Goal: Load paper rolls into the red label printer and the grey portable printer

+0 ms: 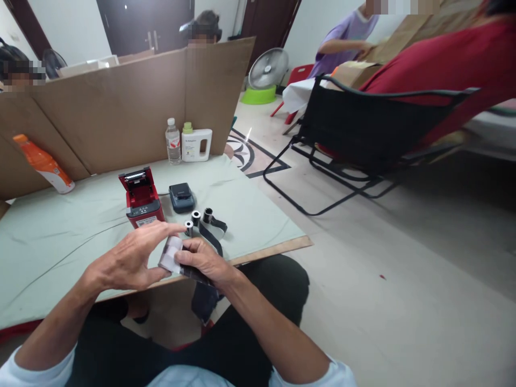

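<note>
My right hand pinches a small paper roll with a pale face and a dark tail hanging below it. My left hand is open, its fingers and thumb spread around the roll's left side; I cannot tell whether they touch it. Just beyond the left hand stands a red and black printer with its lid raised. Several small rolls, one a black roll, stand on the table past my right hand, with dark strips trailing from them. Behind them lies a dark grey device.
The green-covered table has a cardboard screen at its back. An orange bottle leans there; a clear bottle and white jug stand nearby. To the right are a black folding chair, a fan and other people.
</note>
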A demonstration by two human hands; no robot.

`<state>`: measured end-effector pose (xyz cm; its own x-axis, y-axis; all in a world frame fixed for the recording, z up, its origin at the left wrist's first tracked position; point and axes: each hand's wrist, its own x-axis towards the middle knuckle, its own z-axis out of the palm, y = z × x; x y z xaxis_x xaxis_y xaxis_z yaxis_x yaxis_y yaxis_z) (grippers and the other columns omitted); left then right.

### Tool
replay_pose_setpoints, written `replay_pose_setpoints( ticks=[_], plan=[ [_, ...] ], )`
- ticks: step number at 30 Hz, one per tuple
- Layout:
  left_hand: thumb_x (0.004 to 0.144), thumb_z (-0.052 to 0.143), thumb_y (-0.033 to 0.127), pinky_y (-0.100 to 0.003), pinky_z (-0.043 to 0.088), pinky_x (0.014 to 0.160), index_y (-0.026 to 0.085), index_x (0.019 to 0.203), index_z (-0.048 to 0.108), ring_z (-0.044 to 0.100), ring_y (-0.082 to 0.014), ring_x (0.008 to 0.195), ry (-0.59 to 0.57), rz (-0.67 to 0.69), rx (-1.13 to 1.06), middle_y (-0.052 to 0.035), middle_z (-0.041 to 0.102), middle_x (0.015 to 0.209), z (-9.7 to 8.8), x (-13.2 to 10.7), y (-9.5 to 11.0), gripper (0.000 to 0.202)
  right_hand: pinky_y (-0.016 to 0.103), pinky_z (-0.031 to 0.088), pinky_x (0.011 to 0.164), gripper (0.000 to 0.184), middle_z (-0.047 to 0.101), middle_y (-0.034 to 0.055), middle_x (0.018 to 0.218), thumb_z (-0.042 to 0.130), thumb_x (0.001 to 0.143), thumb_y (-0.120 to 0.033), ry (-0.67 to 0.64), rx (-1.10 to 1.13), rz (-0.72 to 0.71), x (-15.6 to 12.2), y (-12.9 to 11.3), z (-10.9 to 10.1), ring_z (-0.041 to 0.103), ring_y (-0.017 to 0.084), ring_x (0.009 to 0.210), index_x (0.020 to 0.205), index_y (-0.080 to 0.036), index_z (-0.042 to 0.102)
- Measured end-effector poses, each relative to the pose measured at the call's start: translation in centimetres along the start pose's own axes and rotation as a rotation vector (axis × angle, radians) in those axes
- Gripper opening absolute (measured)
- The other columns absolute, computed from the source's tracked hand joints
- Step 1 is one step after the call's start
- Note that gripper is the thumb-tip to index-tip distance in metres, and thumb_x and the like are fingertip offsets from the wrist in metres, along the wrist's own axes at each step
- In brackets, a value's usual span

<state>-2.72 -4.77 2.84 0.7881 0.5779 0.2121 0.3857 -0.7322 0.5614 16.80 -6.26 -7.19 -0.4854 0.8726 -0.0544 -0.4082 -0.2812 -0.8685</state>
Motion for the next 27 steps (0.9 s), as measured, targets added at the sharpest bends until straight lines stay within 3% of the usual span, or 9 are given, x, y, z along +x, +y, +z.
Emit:
replay_pose_setpoints(
  ticks=[4,11,20,23,27],
  plan=[
    [0.086,0.073,0.024,-0.049,0.050,0.113,0.023,0.144,0.056,0.065,-0.0304,0.125,-0.001,0.027,0.014,-0.0121,0.069,0.133,-0.7,0.1,0.9,0.060,0.022,0.036,0.055,0.056,0.059,-0.0007,0.064,0.092,0.062,-0.065,-0.009,0.011,-0.060,-0.3,-0.2,0.4,0.048,0.009,0.058,0.076,-0.013,0.073],
    [0.074,0.091,0.039,-0.046,0.052,0.110,0.024,0.142,0.059,0.065,-0.0309,0.120,0.230,-0.043,-0.340,-0.0124,0.069,0.129,2.2,-1.3,-1.6,0.076,0.023,0.036,0.052,0.058,0.058,-0.0005,0.062,0.092,0.061,-0.067,0.019,0.119,-0.105,-0.3,1.3,0.9,0.046,0.010,0.054,0.073,-0.015,0.071],
    [0.070,0.095,0.036,-0.044,0.054,0.107,0.024,0.136,0.063,0.067,-0.0297,0.118,0.317,-0.051,-0.708,-0.0108,0.071,0.123,4.2,-1.8,-2.6,0.074,0.023,0.037,0.054,0.057,0.059,-0.0002,0.064,0.093,0.059,-0.065,0.022,0.126,-0.104,-0.3,1.3,1.3,0.048,0.010,0.056,0.074,-0.014,0.072],
    [0.078,0.090,0.031,-0.043,0.055,0.107,0.028,0.144,0.058,0.068,-0.0280,0.121,0.331,-0.081,-0.577,-0.0106,0.071,0.130,4.7,-2.6,-3.3,0.073,0.022,0.032,0.051,0.058,0.056,-0.0011,0.062,0.091,0.062,-0.067,0.065,0.116,-0.068,0.1,1.8,1.2,0.043,0.009,0.055,0.073,-0.014,0.070],
    [0.090,0.075,0.020,-0.046,0.056,0.107,0.028,0.141,0.063,0.065,-0.0292,0.128,0.389,-0.122,-0.125,-0.0132,0.067,0.139,5.4,-4.1,-3.4,0.053,0.022,0.029,0.050,0.057,0.054,-0.0018,0.059,0.088,0.067,-0.067,0.163,0.059,-0.032,1.2,2.9,1.2,0.040,0.008,0.053,0.075,-0.013,0.070]
  ],
)
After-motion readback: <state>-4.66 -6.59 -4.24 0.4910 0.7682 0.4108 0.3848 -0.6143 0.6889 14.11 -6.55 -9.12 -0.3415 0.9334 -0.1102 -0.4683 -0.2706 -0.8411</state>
